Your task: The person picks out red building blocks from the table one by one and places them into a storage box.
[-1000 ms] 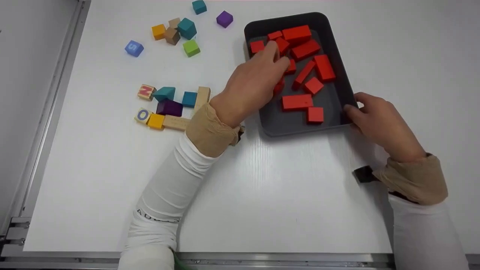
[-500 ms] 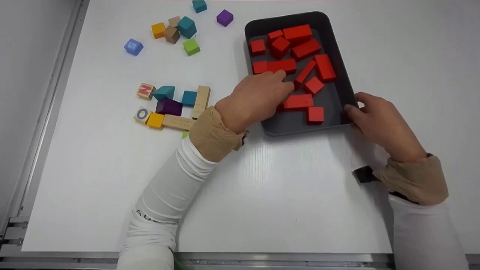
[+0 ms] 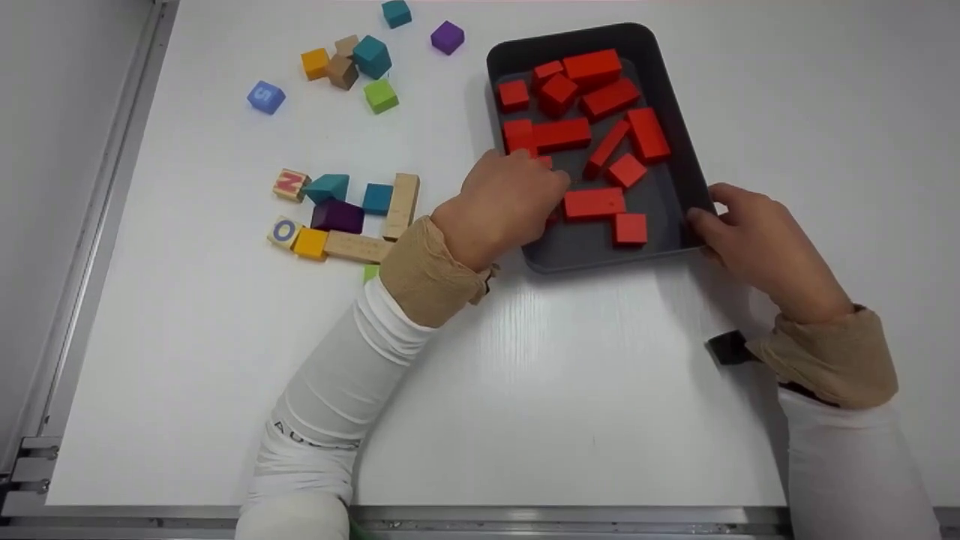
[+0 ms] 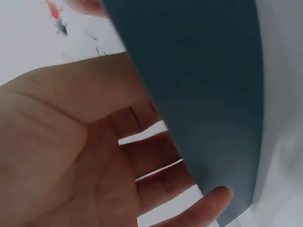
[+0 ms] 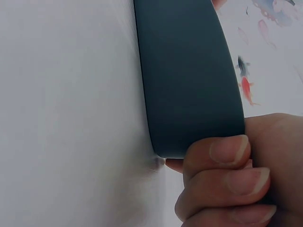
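Note:
My right hand [image 3: 761, 244] grips the near right corner of a dark grey tray [image 3: 675, 97]. In the right wrist view its fingers [image 5: 227, 182] curl against the outside of the tray wall [image 5: 189, 80]. My left hand [image 3: 502, 202] reaches over the tray's left wall, with its fingertips down among red blocks [image 3: 561, 135]. From the left wrist, one finger [image 4: 215, 201] shows against the outer wall [image 4: 203, 94], while other fingertips are hidden behind it. I cannot tell whether the left hand holds a block. A long red block [image 3: 594, 204] lies right of it, beside a red cube [image 3: 630, 229].
Left of the tray lie letter blocks, a teal prism [image 3: 328, 187], a dark purple block [image 3: 337, 216] and wooden bars [image 3: 403, 206]. Farther back sit coloured cubes, among them a blue one [image 3: 266, 97] and a purple one [image 3: 448, 37]. A metal rail borders the white table [image 3: 525, 412].
My left hand has moved from the far left part of the tray toward its near left side, uncovering red blocks there. The right hand and tray stay put.

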`<action>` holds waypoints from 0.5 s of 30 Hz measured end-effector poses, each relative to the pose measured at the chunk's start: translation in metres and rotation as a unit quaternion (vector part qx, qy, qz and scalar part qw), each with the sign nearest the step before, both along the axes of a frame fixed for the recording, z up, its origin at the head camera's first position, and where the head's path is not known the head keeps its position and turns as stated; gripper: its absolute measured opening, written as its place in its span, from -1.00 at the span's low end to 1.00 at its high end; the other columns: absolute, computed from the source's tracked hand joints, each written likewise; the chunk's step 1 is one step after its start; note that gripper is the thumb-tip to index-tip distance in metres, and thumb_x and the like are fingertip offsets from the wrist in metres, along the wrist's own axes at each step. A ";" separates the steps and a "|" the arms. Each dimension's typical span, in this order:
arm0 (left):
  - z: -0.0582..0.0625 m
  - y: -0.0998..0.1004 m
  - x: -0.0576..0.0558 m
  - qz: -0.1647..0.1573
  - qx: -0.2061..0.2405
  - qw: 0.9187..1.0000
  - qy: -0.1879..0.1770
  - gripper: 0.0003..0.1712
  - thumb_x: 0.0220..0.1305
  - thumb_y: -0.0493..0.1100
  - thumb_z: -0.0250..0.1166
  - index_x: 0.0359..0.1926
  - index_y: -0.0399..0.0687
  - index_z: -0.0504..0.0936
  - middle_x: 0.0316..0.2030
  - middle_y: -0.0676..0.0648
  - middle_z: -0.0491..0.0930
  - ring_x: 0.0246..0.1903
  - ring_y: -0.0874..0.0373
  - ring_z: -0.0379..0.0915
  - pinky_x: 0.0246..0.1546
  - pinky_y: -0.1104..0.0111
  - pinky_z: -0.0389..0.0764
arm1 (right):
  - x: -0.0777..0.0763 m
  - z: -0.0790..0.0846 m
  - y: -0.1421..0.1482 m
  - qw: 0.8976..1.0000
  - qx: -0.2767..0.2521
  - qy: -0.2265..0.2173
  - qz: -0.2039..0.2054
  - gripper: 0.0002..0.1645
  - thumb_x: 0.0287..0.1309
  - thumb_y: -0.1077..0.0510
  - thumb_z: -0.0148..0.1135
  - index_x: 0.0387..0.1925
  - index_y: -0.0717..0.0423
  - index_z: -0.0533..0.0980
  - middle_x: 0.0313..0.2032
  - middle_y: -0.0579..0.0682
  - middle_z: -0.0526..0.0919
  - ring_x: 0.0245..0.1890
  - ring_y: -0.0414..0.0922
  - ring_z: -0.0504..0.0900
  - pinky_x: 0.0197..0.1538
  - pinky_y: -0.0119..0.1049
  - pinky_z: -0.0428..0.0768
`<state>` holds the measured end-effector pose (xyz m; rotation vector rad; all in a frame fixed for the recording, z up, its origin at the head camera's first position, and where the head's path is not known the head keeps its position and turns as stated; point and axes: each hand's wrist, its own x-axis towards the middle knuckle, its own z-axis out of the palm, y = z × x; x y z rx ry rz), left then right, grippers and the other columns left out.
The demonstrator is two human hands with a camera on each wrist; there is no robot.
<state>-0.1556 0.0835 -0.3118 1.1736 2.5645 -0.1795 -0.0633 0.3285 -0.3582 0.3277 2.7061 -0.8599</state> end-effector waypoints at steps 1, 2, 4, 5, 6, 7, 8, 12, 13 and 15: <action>-0.001 0.000 0.000 0.001 -0.001 1.000 -0.001 -0.69 0.25 -0.26 0.14 0.01 -0.04 0.60 -0.10 -0.09 0.61 -0.11 -0.01 0.50 -0.09 0.11 0.55 | -0.001 0.000 0.000 1.000 0.000 0.001 0.001 -0.46 0.40 -0.07 -0.12 0.20 0.20 0.34 -0.55 0.04 0.53 -0.56 -0.10 0.43 -0.54 -0.28 0.37; -0.001 -0.001 0.000 0.000 0.000 1.000 -0.003 -0.70 0.25 -0.27 0.14 -0.01 -0.05 0.61 -0.11 -0.09 0.62 -0.12 -0.01 0.50 -0.10 0.11 0.55 | -0.001 0.000 -0.001 1.000 -0.001 0.002 0.001 -0.46 0.40 -0.07 -0.12 0.21 0.20 0.35 -0.54 0.05 0.53 -0.55 -0.10 0.43 -0.53 -0.28 0.37; -0.002 -0.001 0.000 -0.001 -0.003 1.000 -0.008 -0.70 0.24 -0.27 0.15 -0.01 -0.05 0.61 -0.12 -0.08 0.62 -0.13 0.01 0.51 -0.11 0.11 0.56 | -0.003 -0.001 -0.001 1.000 -0.003 0.003 0.003 -0.45 0.40 -0.08 -0.12 0.21 0.21 0.34 -0.52 0.06 0.54 -0.54 -0.09 0.44 -0.53 -0.28 0.38; -0.002 0.000 0.000 -0.002 -0.004 1.000 -0.011 -0.71 0.24 -0.26 0.15 -0.02 -0.04 0.61 -0.12 -0.08 0.62 -0.13 0.02 0.50 -0.11 0.11 0.56 | -0.003 -0.001 -0.002 1.000 -0.004 0.003 0.005 -0.44 0.40 -0.08 -0.12 0.22 0.21 0.34 -0.51 0.06 0.54 -0.53 -0.09 0.44 -0.52 -0.28 0.38; -0.003 0.000 0.000 -0.003 -0.005 1.000 -0.015 -0.70 0.24 -0.25 0.16 -0.01 -0.04 0.60 -0.12 -0.08 0.61 -0.13 0.03 0.50 -0.11 0.11 0.56 | -0.004 -0.001 -0.002 1.000 -0.004 0.003 0.006 -0.44 0.40 -0.09 -0.12 0.21 0.21 0.34 -0.51 0.07 0.54 -0.53 -0.08 0.44 -0.52 -0.28 0.38; -0.004 0.001 0.001 -0.005 -0.006 1.000 -0.020 -0.70 0.24 -0.24 0.17 -0.01 -0.04 0.60 -0.11 -0.08 0.61 -0.13 0.03 0.49 -0.11 0.11 0.56 | -0.004 -0.001 -0.002 1.000 -0.003 0.003 0.007 -0.44 0.39 -0.08 -0.12 0.21 0.21 0.35 -0.51 0.07 0.54 -0.53 -0.08 0.44 -0.52 -0.28 0.38; -0.005 0.001 0.001 -0.006 -0.006 1.000 -0.025 -0.70 0.24 -0.23 0.17 0.00 -0.03 0.60 -0.10 -0.07 0.60 -0.13 0.04 0.48 -0.11 0.10 0.56 | -0.005 -0.001 -0.001 1.000 -0.003 0.003 0.008 -0.44 0.39 -0.09 -0.12 0.21 0.21 0.35 -0.51 0.07 0.53 -0.53 -0.08 0.44 -0.52 -0.28 0.38; -0.009 0.002 0.004 -0.008 -0.006 0.999 -0.035 -0.69 0.23 -0.22 0.19 0.01 -0.03 0.61 -0.10 -0.08 0.59 -0.14 0.03 0.47 -0.12 0.12 0.58 | -0.006 -0.002 -0.001 1.000 -0.005 0.002 0.012 -0.45 0.39 -0.09 -0.12 0.20 0.20 0.35 -0.55 0.05 0.52 -0.55 -0.09 0.43 -0.53 -0.28 0.37; -0.010 0.002 0.004 -0.008 -0.008 0.999 -0.036 -0.70 0.23 -0.22 0.19 0.00 -0.03 0.61 -0.11 -0.08 0.59 -0.15 0.02 0.48 -0.13 0.13 0.59 | -0.006 -0.003 -0.001 1.000 -0.007 0.002 0.013 -0.45 0.39 -0.09 -0.12 0.20 0.20 0.35 -0.55 0.05 0.52 -0.55 -0.09 0.43 -0.53 -0.28 0.37; -0.010 0.002 0.004 -0.009 -0.012 0.999 -0.036 -0.71 0.23 -0.23 0.19 -0.01 -0.04 0.61 -0.12 -0.08 0.59 -0.17 0.02 0.49 -0.15 0.14 0.60 | -0.007 -0.004 -0.001 1.000 -0.011 0.000 0.016 -0.45 0.39 -0.10 -0.12 0.20 0.19 0.35 -0.56 0.03 0.52 -0.56 -0.10 0.43 -0.53 -0.28 0.37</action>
